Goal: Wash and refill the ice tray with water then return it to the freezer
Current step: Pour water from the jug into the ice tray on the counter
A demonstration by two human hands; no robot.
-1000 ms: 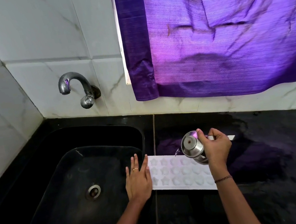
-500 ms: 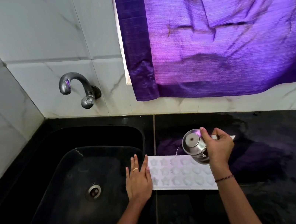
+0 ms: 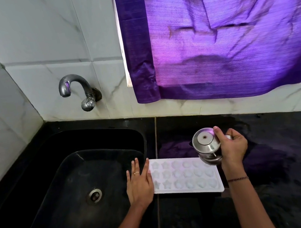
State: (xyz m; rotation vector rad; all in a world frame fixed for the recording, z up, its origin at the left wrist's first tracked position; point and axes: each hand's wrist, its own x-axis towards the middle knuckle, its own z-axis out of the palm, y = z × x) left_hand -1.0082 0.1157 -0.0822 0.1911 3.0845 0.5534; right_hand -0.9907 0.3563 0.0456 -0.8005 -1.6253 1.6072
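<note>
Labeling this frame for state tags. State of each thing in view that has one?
ice tray: flat on the counter beside the sink, cavities up
steel jug: tipped over the tray's right end
right hand: gripping the jug
left hand: flat, fingers straight, against the tray's left end
tap: no water running
sink: nothing in it, drain uncovered
curtain: hanging down, covering the window

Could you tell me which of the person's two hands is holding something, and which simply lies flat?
The right hand grips a tilted steel vessel over the white ice tray. The left hand lies flat and open at the tray's end nearest the sink.
</note>
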